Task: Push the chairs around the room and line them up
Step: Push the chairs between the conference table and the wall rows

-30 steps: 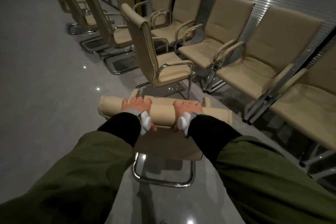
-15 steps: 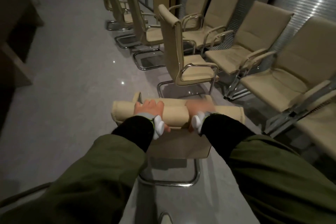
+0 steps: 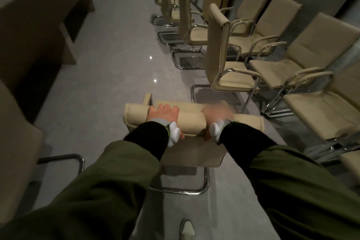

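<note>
I stand behind a beige chair (image 3: 191, 121) with a chrome sled frame, seen from above. My left hand (image 3: 164, 116) grips the padded top of its backrest near the left end. My right hand (image 3: 217, 116), blurred, grips the same top edge to the right. Directly ahead stands another beige chair (image 3: 218, 48), the nearest of a row of several that runs away from me, each seen side-on with its seat towards the right. My shoe (image 3: 187, 229) shows at the bottom.
A second row of beige armchairs (image 3: 315, 48) lines the right wall, facing left. A dark wooden desk (image 3: 39, 25) fills the upper left. Another chair (image 3: 17, 142) stands close at my left. Grey glossy floor (image 3: 116, 76) runs between desk and chairs.
The view has swung left and forward: the chair rows shifted right in frame and the desk and left chair came into sight. Both hands stay on the backrest.
</note>
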A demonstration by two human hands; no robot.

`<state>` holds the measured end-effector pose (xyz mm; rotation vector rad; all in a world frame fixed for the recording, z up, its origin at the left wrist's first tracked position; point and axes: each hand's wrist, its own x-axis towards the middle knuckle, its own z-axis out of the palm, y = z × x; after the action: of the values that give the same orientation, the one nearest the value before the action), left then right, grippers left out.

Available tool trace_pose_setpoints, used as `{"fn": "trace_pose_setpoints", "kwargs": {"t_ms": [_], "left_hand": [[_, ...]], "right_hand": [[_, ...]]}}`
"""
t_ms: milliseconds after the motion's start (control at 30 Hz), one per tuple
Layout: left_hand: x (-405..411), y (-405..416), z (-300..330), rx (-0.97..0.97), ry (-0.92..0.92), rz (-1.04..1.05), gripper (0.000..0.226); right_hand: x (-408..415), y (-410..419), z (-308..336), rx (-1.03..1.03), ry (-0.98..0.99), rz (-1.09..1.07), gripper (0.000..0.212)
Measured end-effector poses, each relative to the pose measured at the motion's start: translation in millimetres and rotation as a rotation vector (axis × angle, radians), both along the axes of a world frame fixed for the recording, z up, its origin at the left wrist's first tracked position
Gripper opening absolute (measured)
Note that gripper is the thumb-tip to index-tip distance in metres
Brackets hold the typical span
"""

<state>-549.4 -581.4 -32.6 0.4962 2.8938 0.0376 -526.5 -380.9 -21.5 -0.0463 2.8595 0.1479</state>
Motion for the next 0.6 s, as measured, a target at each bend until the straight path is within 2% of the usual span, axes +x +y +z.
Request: {"fn": "trace_pose_setpoints", "kwargs": {"t_ms": [300,600], "left_hand": [[33.9,7.2,4.2,-0.009,0.023,0.128,0.081],[82.6,26.7,6.7,-0.041,0.003,0.377,0.081]], "right_hand": [[8.8,9.0,-0.7,-0.004,0.019,0.153,0.094],[5.3,25.3,-13.2,-0.070,0.068,0.419,0.090]]}}
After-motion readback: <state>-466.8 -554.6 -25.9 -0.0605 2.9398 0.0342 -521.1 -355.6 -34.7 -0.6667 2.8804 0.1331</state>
